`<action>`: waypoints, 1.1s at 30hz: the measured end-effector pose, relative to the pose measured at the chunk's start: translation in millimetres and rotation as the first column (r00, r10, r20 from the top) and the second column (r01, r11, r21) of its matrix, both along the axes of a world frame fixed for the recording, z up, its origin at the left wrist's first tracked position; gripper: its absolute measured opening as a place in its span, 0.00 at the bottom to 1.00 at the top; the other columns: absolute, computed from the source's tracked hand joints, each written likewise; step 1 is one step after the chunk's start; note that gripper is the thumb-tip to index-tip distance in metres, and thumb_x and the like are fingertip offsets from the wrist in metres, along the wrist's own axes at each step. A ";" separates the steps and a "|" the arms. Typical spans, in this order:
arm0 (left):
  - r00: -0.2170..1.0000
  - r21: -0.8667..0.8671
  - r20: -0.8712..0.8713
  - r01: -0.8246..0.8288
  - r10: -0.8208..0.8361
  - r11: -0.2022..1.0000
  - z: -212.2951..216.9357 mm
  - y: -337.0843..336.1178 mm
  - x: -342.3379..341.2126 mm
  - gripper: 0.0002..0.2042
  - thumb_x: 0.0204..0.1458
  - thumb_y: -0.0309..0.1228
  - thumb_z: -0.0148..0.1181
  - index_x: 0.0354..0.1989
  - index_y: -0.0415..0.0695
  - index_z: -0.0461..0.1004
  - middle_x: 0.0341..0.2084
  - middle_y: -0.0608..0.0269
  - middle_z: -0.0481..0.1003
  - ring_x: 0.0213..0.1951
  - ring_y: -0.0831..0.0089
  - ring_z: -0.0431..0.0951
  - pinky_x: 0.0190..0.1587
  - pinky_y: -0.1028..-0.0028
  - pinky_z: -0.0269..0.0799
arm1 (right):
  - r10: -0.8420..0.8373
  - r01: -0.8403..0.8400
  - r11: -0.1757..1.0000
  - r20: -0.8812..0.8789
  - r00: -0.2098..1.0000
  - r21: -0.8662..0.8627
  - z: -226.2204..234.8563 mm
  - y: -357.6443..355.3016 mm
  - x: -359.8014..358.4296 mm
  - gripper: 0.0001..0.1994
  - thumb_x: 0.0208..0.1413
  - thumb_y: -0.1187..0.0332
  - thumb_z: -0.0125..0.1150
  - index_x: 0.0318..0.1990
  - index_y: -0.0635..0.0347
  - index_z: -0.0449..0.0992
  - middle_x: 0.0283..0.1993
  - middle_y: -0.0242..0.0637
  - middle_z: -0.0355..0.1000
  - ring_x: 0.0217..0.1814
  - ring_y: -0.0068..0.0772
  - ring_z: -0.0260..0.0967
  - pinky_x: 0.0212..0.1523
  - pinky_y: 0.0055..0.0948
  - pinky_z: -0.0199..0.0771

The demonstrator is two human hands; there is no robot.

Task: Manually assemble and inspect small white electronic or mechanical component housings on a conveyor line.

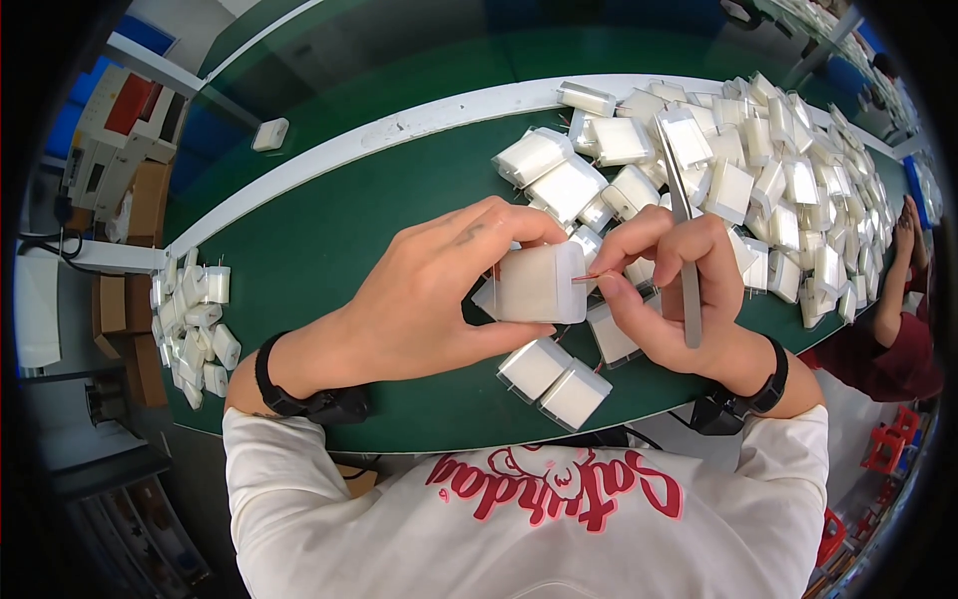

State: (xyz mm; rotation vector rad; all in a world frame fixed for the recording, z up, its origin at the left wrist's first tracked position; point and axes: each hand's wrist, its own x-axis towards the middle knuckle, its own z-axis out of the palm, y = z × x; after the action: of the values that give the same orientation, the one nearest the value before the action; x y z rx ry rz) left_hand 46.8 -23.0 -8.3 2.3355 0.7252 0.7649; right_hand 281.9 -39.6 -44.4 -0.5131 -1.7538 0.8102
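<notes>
My left hand (pixel 429 290) grips a white block (pixel 529 285) with a clear plastic casing, thumb below it and fingers over the top. A thin red wire (pixel 591 278) comes out of the block's right end. My right hand (pixel 720 285) pinches that wire between thumb and forefinger. Metal tweezers (pixel 690 295) also rest in the right hand, lying across its fingers with the tips pointing away from me. More cased blocks lie around and under my hands, and a pair of blocks (pixel 556 381) sits close to the front edge.
A large heap of similar blocks (pixel 733 190) covers the right of the green table (pixel 329 200). A smaller group (pixel 200 319) lies at the left edge. One block (pixel 269 135) stands beyond the white rail (pixel 429 120). Another person's arm (pixel 893 275) shows at far right.
</notes>
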 end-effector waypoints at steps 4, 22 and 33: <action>1.000 -0.005 -0.011 0.026 -0.026 1.000 1.0 0.0 0.8 0.29 0.35 0.25 0.78 0.49 0.40 0.70 0.40 0.56 0.76 0.37 0.66 0.77 0.40 0.72 0.74 | -0.010 0.010 1.000 0.015 1.000 0.000 0.5 -0.4 -0.1 0.16 0.52 0.84 0.62 0.35 0.59 0.58 0.37 0.47 0.75 0.34 0.22 0.72 0.33 0.20 0.76; 0.999 -0.089 0.036 -0.008 0.011 0.996 -0.6 -2.1 -0.7 0.31 0.35 0.27 0.78 0.50 0.40 0.70 0.42 0.58 0.76 0.38 0.68 0.76 0.42 0.72 0.72 | -0.012 0.011 0.999 -0.019 1.000 -0.038 -0.3 -0.9 -2.0 0.15 0.53 0.85 0.61 0.35 0.60 0.59 0.38 0.46 0.75 0.34 0.19 0.71 0.34 0.19 0.74; 0.999 -0.104 -0.021 0.044 -0.047 0.994 1.1 -1.4 0.8 0.28 0.36 0.27 0.77 0.48 0.41 0.71 0.41 0.58 0.76 0.38 0.66 0.77 0.42 0.71 0.74 | 0.031 -0.032 0.999 -0.032 0.999 -0.035 -1.4 -1.0 -1.2 0.15 0.54 0.84 0.62 0.35 0.60 0.59 0.38 0.47 0.75 0.34 0.21 0.73 0.35 0.20 0.76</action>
State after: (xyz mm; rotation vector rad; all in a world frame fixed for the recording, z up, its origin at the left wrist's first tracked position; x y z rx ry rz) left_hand 47.6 -24.3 -7.1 2.2628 0.7027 0.6651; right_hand 280.7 -40.5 -45.8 -0.4948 -1.7250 0.8690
